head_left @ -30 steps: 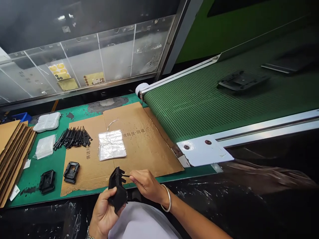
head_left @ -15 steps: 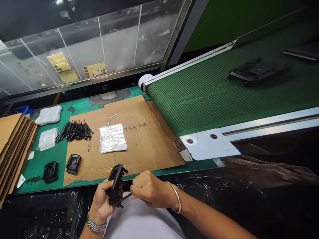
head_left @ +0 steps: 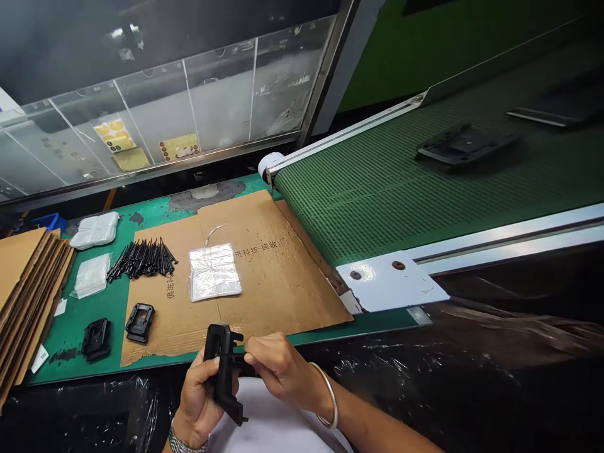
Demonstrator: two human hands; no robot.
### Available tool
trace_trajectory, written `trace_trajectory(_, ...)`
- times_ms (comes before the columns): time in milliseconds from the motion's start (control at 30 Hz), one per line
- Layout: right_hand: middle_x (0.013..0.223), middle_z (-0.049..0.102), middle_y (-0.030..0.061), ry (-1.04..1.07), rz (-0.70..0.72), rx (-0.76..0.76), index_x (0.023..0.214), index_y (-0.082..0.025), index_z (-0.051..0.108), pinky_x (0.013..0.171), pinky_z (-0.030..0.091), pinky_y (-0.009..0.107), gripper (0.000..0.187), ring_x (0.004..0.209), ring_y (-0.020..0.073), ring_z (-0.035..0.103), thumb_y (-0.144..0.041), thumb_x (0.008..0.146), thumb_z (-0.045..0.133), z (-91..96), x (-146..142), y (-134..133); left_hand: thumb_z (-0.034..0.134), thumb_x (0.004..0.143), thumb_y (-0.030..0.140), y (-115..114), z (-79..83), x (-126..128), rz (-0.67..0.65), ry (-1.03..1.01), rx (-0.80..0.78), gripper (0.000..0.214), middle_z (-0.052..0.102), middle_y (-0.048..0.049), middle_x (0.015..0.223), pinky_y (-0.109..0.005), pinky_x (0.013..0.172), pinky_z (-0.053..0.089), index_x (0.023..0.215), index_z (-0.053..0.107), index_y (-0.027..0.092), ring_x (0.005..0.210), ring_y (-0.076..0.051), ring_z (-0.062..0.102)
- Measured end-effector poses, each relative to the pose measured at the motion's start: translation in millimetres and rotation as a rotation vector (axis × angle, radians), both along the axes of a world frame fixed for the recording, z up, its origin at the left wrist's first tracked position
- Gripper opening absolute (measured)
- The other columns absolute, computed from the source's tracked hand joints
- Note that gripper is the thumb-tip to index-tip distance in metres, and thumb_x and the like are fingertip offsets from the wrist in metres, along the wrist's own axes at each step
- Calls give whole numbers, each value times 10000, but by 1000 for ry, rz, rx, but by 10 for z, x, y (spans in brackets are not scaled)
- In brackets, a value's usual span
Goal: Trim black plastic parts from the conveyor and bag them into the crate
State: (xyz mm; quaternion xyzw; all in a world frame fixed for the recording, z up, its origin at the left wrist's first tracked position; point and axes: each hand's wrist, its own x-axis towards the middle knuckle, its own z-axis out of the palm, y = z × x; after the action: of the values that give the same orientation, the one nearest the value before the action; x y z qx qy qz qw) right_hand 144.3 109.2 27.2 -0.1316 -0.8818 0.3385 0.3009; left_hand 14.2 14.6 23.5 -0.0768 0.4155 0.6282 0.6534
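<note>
My left hand (head_left: 197,397) grips a black plastic frame part (head_left: 223,374), thumb on its near face, holding it tilted in front of my lap. My right hand (head_left: 279,363) is closed at the part's right side, fingers pinched round what looks like a thin black pin (head_left: 241,357). The pin's tip meets the part; whether it sits in a hole I cannot tell. Two similar black frame parts rest on the left, one on the cardboard (head_left: 139,323), one on the green mat (head_left: 96,340). A pile of black pins (head_left: 144,257) lies behind them.
A stack of clear plastic bags (head_left: 214,272) lies on the cardboard sheet (head_left: 292,289). More bags (head_left: 92,275) are at left, beside stacked cardboard (head_left: 35,289). A green conveyor belt (head_left: 358,189) slopes up at right, carrying a black part (head_left: 465,145).
The frame part has turned more upright in my left hand. My right hand has brought the pin from the part's lower end up to its middle. The conveyor's parts sit nearer.
</note>
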Motion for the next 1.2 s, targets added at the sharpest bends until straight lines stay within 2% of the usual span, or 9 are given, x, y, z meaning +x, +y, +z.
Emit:
trace_trajectory(133, 522, 345, -42, -11, -26, -111, 598, -188, 342, 460, 240, 220, 379, 455, 85, 327, -304, 936, 216, -47, -20, 91, 739, 477, 201, -68, 20, -54, -154, 126, 97, 274, 599, -24, 619, -205, 466, 386, 732, 652, 149, 516, -104, 501)
trace_trajectory(267, 524, 322, -45, 10, 35, -205, 585, -189, 325, 448, 241, 212, 405, 453, 80, 310, -351, 936, 205, -18, -23, 140, 732, 511, 327, -125, -40, -227, -284, 384, 239, 329, 619, -55, 664, -227, 508, 393, 786, 688, 152, 570, -128, 494)
trace_trajectory(400, 529, 342, -36, 79, 130, -155, 598, -184, 350, 454, 255, 208, 404, 464, 84, 319, -351, 935, 204, 154, -17, 123, 723, 521, 389, -121, -37, -375, -403, 653, 347, 318, 632, -65, 675, -247, 520, 367, 747, 705, 166, 575, -145, 483)
trace_trajectory(567, 540, 428, -17, 93, 251, -90, 615, -175, 411, 477, 290, 196, 380, 478, 83, 379, -267, 930, 220, 284, -56, 70, 700, 535, 445, -30, 140, -385, -619, 815, 437, 326, 594, -52, 568, -268, 521, 333, 702, 719, 165, 537, -152, 465)
trace_trajectory(700, 507, 391, -32, 93, 270, -51, 610, -189, 378, 452, 268, 205, 340, 443, 87, 347, -236, 915, 235, 263, -52, 33, 667, 543, 512, -26, 155, -370, -605, 820, 454, 376, 605, -58, 568, -269, 507, 341, 684, 715, 166, 525, -155, 476)
trace_trajectory(900, 477, 386, -34, 93, 404, -24, 574, -196, 349, 440, 255, 218, 318, 428, 92, 334, -219, 879, 261, 207, 49, -96, 721, 495, 435, -110, -69, -476, -404, 743, 349, 326, 651, -58, 640, -251, 504, 375, 680, 689, 168, 529, -141, 500)
trace_trajectory(1000, 470, 372, -34, 89, 442, -119, 571, -193, 367, 433, 258, 216, 383, 425, 87, 327, -313, 900, 213, 164, 109, -128, 721, 507, 427, -101, -88, -552, -371, 746, 325, 345, 676, -69, 713, -256, 531, 398, 723, 684, 159, 539, -134, 505)
trace_trajectory(1100, 497, 340, -41, 102, 244, -338, 650, -168, 453, 429, 259, 213, 473, 434, 80, 305, -479, 896, 195, 169, 132, -96, 710, 559, 376, -39, 11, -598, -528, 848, 348, 297, 679, -76, 737, -281, 612, 420, 753, 697, 151, 633, -174, 546)
trace_trajectory(1200, 530, 306, -67, 15, 172, -573, 870, -134, 532, 395, 228, 183, 484, 430, 60, 252, -592, 797, 393, 225, 101, -52, 714, 577, 257, 51, 119, -591, -612, 918, 346, 167, 648, -37, 660, -267, 603, 415, 721, 702, 173, 627, -169, 538)
